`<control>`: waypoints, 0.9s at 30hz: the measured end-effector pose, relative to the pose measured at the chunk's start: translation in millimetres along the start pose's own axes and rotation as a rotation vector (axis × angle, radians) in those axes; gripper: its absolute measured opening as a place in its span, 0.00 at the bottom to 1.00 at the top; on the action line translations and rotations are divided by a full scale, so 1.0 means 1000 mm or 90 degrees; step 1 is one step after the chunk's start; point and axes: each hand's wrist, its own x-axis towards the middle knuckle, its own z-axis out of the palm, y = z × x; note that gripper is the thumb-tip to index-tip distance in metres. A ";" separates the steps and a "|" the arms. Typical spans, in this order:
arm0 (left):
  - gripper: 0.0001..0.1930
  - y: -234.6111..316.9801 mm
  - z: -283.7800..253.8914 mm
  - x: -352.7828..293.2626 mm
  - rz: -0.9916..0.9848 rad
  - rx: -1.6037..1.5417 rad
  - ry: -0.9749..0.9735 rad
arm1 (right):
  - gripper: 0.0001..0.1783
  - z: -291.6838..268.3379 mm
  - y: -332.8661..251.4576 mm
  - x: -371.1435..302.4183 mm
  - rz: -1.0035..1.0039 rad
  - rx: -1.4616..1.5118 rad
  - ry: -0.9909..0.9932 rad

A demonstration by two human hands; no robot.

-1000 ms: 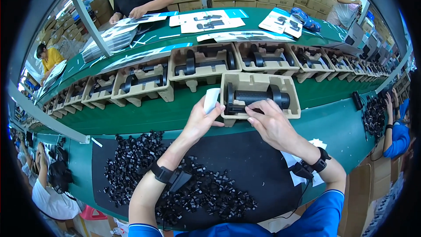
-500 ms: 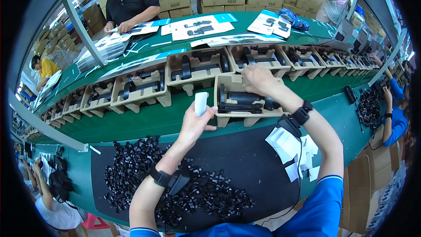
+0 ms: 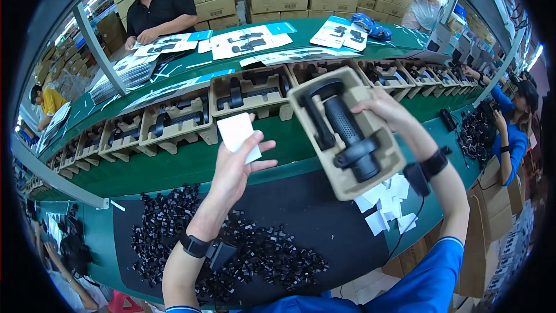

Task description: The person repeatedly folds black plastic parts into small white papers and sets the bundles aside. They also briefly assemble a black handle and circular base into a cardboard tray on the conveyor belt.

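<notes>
In my left hand (image 3: 233, 165) is a small white paper leaflet (image 3: 236, 133), pinched by the thumb with the other fingers spread. My right hand (image 3: 385, 110) grips the right wall of a tan molded pulp tray (image 3: 341, 194), which is lifted and tilted over the bench. Inside the tray lie a black microphone (image 3: 343, 120) with a perforated body, a black arm piece and a round-based stand part. The fingers on the tray's inner side partly overlap the cavity. Both wrists wear black straps with small boxes.
A row of similar pulp trays (image 3: 176, 124) runs along the raised green ledge. Many small black clips (image 3: 260, 249) are heaped on the black mat (image 3: 301, 197). White leaflets (image 3: 385, 203) lie to the right, near black cables (image 3: 475, 133). A co-worker (image 3: 159, 8) handles printed sheets across the bench.
My right hand has lifted and tilted the tray, moving it to the right. The leaflet in my left hand has turned its broad face into view, and that hand has shifted left.
</notes>
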 end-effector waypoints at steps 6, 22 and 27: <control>0.34 -0.013 0.026 -0.001 -0.009 0.196 -0.091 | 0.22 0.060 0.061 -0.054 0.090 0.618 0.200; 0.35 -0.036 -0.025 0.033 0.001 0.338 0.017 | 0.14 0.038 0.035 -0.041 -0.139 -0.695 0.249; 0.35 -0.047 -0.028 0.021 0.081 0.379 0.033 | 0.11 0.075 0.033 -0.025 -0.262 -0.941 0.342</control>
